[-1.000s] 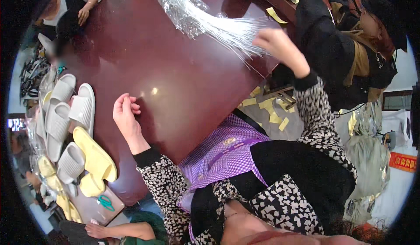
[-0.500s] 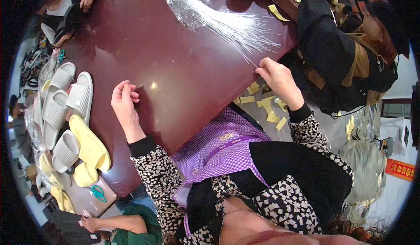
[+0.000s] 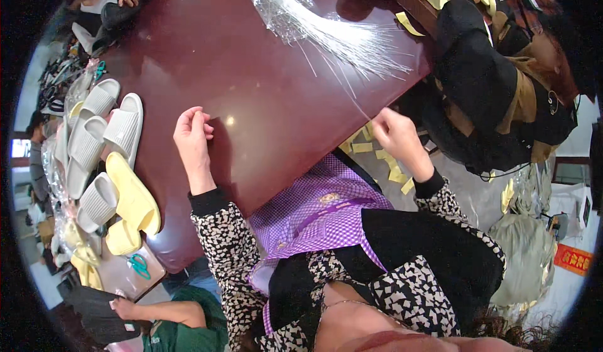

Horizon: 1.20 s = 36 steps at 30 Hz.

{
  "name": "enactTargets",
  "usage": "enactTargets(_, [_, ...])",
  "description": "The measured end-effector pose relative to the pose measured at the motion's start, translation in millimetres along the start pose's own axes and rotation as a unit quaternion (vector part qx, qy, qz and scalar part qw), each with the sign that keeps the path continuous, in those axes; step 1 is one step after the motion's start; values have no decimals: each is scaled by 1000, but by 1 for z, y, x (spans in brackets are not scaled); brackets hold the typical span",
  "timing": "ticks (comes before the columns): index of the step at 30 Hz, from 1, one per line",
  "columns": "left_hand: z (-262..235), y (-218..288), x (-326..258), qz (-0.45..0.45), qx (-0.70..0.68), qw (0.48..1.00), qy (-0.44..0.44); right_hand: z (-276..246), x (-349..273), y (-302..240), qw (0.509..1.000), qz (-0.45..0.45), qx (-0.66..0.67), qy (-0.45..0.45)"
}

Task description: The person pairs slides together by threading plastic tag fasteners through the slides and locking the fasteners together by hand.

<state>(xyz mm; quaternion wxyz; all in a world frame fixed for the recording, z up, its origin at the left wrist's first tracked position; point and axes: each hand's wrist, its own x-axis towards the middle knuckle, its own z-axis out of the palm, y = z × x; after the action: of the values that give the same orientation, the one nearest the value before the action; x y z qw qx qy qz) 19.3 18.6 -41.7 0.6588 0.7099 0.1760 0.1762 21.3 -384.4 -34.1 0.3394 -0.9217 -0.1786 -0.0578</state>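
Over the right edge of the dark red table (image 3: 188,63), my right hand (image 3: 399,137) is closed in a pinch on the end of a thin whitish strand (image 3: 359,105). This strand runs back toward a loose bundle of similar strands (image 3: 342,41), which lies partly in a clear plastic bag (image 3: 271,6) at the far side. My left hand (image 3: 192,139) hovers over the left part of the table. Its fingers are curled in against the thumb, and nothing shows between them.
Grey ribbed slippers (image 3: 124,129) and yellow slippers (image 3: 133,195) line the table's left side, near teal scissors (image 3: 139,266). Yellow paper slips (image 3: 396,173) lie below the right edge. A dark bag or garment (image 3: 471,69) stands at right. Other people work at far left and lower left.
My right hand has drawn back toward me, pulling the strand out from the bundle's tips. My left hand has shifted slightly right within the view. The whole view has also shifted a little.
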Motion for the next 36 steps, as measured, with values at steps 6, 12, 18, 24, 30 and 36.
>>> enactTargets(6, [59, 18, -48, 188, 134, 967, -106, 8, -17, -35, 926, 140, 280, -213])
enactTargets(12, [123, 38, -98, 376, 192, 870, -254, 3, -5, -45, 771, 210, 519, -304])
enactTargets(18, [110, 16, -87, 342, 153, 900, -224, -9, 38, -58, 782, 126, 478, -380])
enactTargets(24, [108, 20, -96, 232, 66, 953, -184, 12, 156, -23, 965, -262, 7, -29])
enactTargets(30, [104, 19, -110, 176, 20, 971, -161, 72, 227, 3, 952, -139, -230, -144])
enactTargets(36, [92, 11, -125, 19, -104, 986, -133, 96, 244, 4, 962, -134, -222, -82])
